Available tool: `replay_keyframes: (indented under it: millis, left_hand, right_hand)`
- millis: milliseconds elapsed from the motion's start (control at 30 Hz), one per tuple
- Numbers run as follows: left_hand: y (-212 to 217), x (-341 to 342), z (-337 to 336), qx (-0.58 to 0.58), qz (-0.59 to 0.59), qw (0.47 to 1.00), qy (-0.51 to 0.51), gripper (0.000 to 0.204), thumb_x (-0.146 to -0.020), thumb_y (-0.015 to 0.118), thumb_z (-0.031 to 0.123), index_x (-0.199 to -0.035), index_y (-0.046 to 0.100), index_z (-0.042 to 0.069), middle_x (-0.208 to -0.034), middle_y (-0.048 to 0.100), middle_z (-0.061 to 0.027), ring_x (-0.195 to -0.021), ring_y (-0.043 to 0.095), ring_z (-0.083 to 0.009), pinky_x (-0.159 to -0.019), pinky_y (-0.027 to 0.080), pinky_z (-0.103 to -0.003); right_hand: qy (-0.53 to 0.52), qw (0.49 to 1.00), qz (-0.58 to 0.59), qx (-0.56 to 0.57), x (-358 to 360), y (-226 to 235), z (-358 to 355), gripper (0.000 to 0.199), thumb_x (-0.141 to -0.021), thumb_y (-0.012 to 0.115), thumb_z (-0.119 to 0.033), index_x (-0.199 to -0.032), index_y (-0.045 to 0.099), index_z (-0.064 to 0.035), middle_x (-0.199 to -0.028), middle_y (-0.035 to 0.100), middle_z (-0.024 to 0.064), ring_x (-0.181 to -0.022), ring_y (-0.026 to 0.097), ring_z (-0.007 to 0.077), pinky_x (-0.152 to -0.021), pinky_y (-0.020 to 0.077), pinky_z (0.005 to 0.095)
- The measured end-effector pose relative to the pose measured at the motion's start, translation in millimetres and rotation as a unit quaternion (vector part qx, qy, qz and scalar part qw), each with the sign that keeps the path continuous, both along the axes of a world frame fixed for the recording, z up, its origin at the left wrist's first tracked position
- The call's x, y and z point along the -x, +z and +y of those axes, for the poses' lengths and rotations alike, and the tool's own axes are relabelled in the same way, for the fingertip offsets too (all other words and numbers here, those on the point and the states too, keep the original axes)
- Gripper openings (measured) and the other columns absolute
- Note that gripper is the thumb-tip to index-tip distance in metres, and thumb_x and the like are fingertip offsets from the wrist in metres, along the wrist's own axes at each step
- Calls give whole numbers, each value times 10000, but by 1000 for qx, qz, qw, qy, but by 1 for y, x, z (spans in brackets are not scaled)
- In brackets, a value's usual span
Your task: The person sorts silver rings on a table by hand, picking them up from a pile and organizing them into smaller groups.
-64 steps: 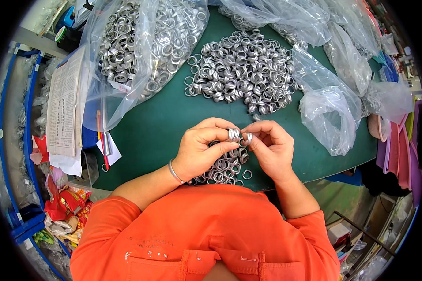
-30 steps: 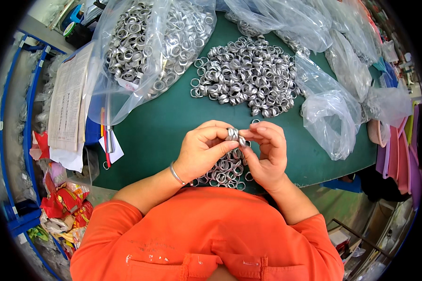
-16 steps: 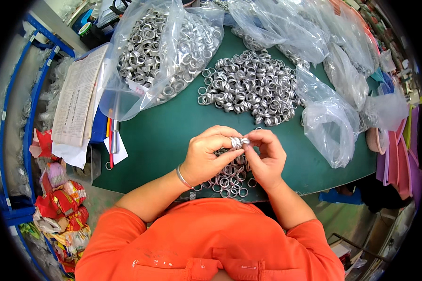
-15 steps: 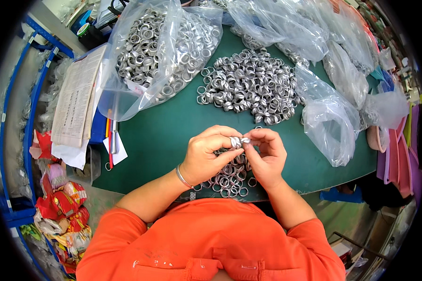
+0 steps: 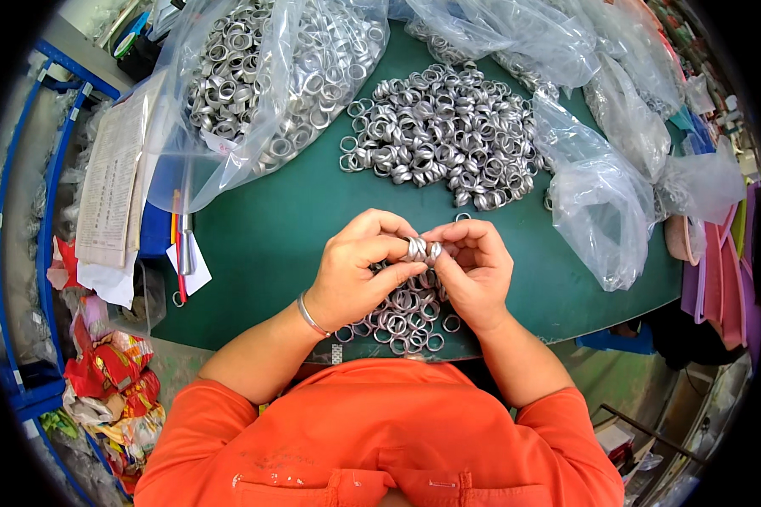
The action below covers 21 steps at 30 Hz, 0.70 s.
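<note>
Silvery metal rings (image 5: 416,249) sit side by side in the closed fingers of my left hand (image 5: 353,269). With thumb and fingertips, my right hand (image 5: 479,275) pinches one more metal ring (image 5: 434,253) right against the end of that row. Below both hands, a small heap of loose rings (image 5: 410,319) lies at the near edge of the green table, partly covered by my left fingers. Farther off is a large pile of twisted-looking rings (image 5: 448,135). A lone ring (image 5: 462,216) rests just beyond my right fingers.
A clear plastic bag full of rings (image 5: 258,84) stands at the far left, near newspaper sheets (image 5: 114,177) and pens (image 5: 183,253). Crumpled clear bags (image 5: 600,211) lie at the right. Blue shelving (image 5: 55,194) rises on the left; pink and purple sheets (image 5: 719,279) stand right.
Both hands stay together and have shifted slightly left and up in the picture. The ring in my right fingers has turned and now lies closer in line with the row. The whole view has shifted a little.
</note>
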State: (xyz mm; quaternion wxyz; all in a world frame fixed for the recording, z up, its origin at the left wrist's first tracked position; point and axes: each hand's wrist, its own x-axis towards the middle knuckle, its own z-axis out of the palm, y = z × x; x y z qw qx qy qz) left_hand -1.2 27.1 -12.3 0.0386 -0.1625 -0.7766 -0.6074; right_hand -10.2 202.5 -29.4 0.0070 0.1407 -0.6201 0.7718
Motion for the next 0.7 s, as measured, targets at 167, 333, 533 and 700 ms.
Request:
replay_keyframes:
  millis: [167,333,533,700]
  left_hand:
    - [-2,1,2,-11,8,1000,3,151,-735,764,-9,-877,718,17,-962,628,-82,-784,628,-148,-681,521,-260]
    - [-2,0,2,-4,3,1000,0,153,-732,768,-3,-875,720,25,-950,633,-82,-776,622,-146,-672,515,-258]
    - [1,-1,2,-8,-12,1000,0,147,-719,779,-17,-841,706,17,-959,647,-85,-833,622,-154,-714,502,-258]
    - [-1,-1,1,-19,-7,1000,8,154,-711,785,-8,-840,708,23,-962,660,-85,-840,627,-157,-714,507,-263]
  right_hand:
    - [9,998,-56,19,-1,2,3,190,-857,579,102,-1024,530,26,-984,654,127,-852,648,134,-698,543,242]
    - [9,998,-55,15,-2,1,4,178,-856,588,94,-1012,546,18,-983,660,121,-822,645,122,-683,536,232]
    - [6,999,-45,-16,-3,2,6,157,-852,618,80,-993,579,23,-987,662,105,-842,641,115,-710,533,232]
    - [9,999,-43,-3,-4,2,5,173,-844,615,101,-1005,625,35,-991,653,102,-853,642,128,-741,545,237]
